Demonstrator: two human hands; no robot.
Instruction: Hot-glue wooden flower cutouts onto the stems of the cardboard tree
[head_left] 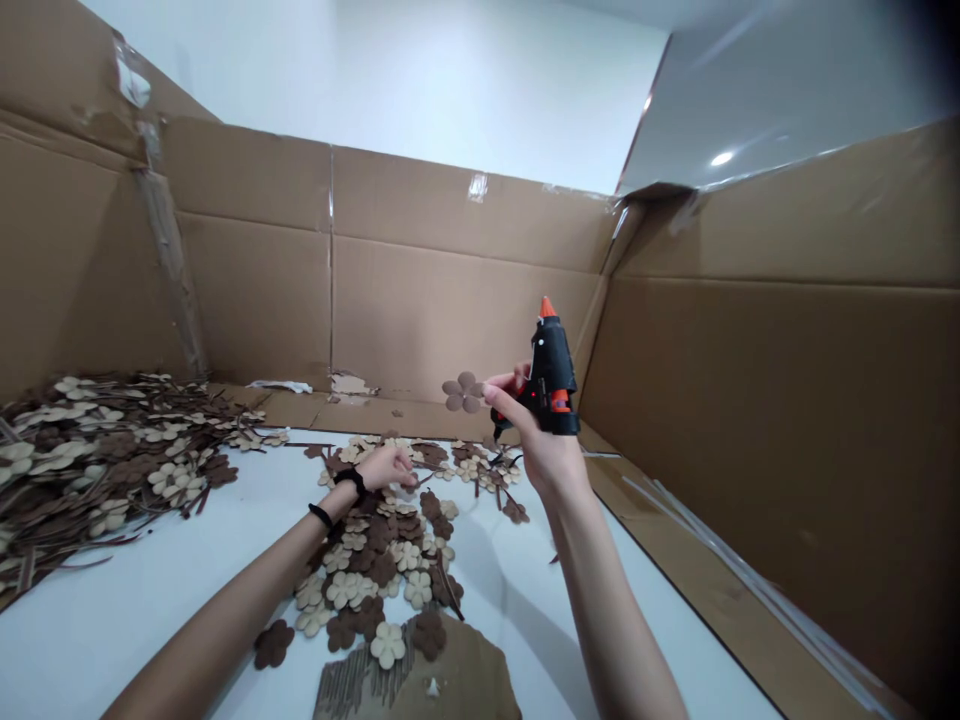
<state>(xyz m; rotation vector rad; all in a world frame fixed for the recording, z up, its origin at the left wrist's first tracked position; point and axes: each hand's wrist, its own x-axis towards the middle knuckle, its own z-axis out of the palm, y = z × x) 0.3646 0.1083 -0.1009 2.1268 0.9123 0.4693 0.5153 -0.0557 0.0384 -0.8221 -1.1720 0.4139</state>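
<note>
My right hand, raised above the table, is wrapped round a black and orange hot glue gun whose orange nozzle points up. Between the thumb and fingers of that same hand is a brown five-petal flower cutout. Down at the far part of the middle pile of flower cutouts, my left hand has its fingers curled together among the pieces. What its fingertips pinch, if anything, is too small to make out. The pile mixes cream and dark brown flowers with thin brown strips.
A bigger heap of flowers and strips lies at the left. Near the front edge is a torn cardboard piece with a blob of glue. Clear glue sticks lie along the right. Cardboard walls enclose the white table.
</note>
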